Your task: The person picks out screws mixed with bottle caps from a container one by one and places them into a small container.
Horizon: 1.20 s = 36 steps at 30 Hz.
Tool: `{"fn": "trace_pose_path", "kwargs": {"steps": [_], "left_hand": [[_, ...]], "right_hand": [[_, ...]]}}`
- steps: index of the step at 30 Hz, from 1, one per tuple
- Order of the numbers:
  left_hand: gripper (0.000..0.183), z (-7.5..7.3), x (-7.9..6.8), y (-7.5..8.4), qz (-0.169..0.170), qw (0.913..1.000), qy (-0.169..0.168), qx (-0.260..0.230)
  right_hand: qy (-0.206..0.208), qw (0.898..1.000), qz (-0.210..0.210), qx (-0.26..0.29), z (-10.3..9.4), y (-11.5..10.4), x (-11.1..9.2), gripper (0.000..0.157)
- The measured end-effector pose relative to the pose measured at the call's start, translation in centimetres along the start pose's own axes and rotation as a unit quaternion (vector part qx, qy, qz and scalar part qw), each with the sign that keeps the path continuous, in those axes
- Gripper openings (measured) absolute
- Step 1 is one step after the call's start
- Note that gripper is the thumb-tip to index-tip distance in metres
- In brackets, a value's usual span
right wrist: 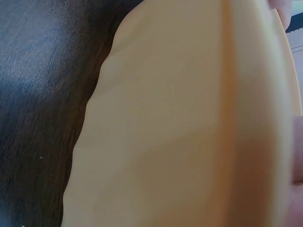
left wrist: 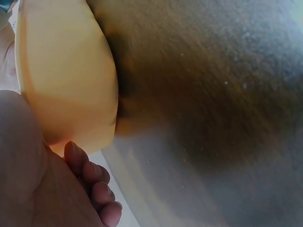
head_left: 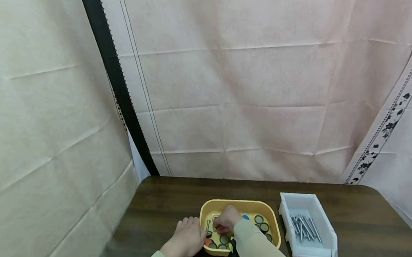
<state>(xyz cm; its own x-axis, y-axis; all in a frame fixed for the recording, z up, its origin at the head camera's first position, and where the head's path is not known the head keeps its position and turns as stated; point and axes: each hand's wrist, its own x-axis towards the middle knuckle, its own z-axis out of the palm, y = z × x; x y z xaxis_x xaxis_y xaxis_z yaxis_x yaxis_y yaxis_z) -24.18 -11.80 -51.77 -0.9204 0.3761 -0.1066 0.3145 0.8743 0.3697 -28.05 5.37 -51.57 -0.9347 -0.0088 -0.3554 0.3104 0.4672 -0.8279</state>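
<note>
A yellow plastic basin (head_left: 240, 204) stands on the table and holds several round caps (head_left: 264, 227) with dark rims, an orange piece (head_left: 208, 242), a blue piece (head_left: 245, 217) and a metal bolt (head_left: 207, 226). My left hand (head_left: 189, 236) rests against the basin's left side, its fingers loosely extended. In the left wrist view the fingers (left wrist: 100, 182) lie beside the basin wall (left wrist: 71, 71). Inside the basin, my right hand (head_left: 227, 219) reaches down among the pieces with bent fingers; I cannot tell whether it pinches one. The right wrist view mostly shows the basin's outer wall (right wrist: 156, 113).
To the right of the basin, a white bin (head_left: 309, 252) holds several metal bolts (head_left: 306, 228). A black object (head_left: 235, 256) sits at the basin's near rim by the right sleeve. Behind the dark wooden table (head_left: 181, 190) hangs a pale cloth (head_left: 243, 102).
</note>
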Motion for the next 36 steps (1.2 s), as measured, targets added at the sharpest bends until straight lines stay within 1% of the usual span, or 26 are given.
{"fn": "trace_pose_path", "kwargs": {"steps": [3,9,13,17,23,28,32,34,36], "left_hand": [[0.023,0.1,-0.2,0.0,0.0,1.0,-0.004,-0.004],[0.023,0.2,-0.3,0.1,0.003,1.0,0.004,-0.004],[0.022,0.2,-0.4,0.3,0.0,1.0,0.0,-0.005],[0.023,0.2,-0.3,0.3,-0.002,1.0,-0.004,-0.005],[0.021,0.1,-0.2,0.2,0.001,1.0,0.001,-0.006],[0.021,0.1,0.0,0.3,0.011,0.9999,0.011,0.005],[0.023,0.1,0.0,0.3,0.009,0.9998,0.016,0.008],[0.023,0.1,-0.1,0.3,0.009,0.9997,0.021,0.011],[0.023,0.0,-0.1,0.3,0.009,0.9996,0.024,0.012]], "right_hand": [[-0.002,1.0,-0.004,0.004,0.1,0.2,-0.1,0.01],[0.005,1.0,-0.009,0.008,0.3,0.5,-0.2,0.009],[0.008,1.0,-0.011,0.01,0.4,0.7,-0.2,0.01],[0.014,1.0,-0.014,0.002,0.5,0.9,-0.2,0.01],[0.019,1.0,-0.018,-0.01,0.5,0.9,0.0,0.01],[-0.007,0.999,-0.04,0.004,-0.2,0.9,-0.2,0.008],[-0.038,0.996,-0.084,0.014,-1.6,0.7,-0.5,0.024],[-0.056,0.993,-0.103,0.026,-2.5,0.6,-0.6,0.028],[-0.074,0.991,-0.11,0.032,-3.4,0.5,-0.9,0.029]]}}
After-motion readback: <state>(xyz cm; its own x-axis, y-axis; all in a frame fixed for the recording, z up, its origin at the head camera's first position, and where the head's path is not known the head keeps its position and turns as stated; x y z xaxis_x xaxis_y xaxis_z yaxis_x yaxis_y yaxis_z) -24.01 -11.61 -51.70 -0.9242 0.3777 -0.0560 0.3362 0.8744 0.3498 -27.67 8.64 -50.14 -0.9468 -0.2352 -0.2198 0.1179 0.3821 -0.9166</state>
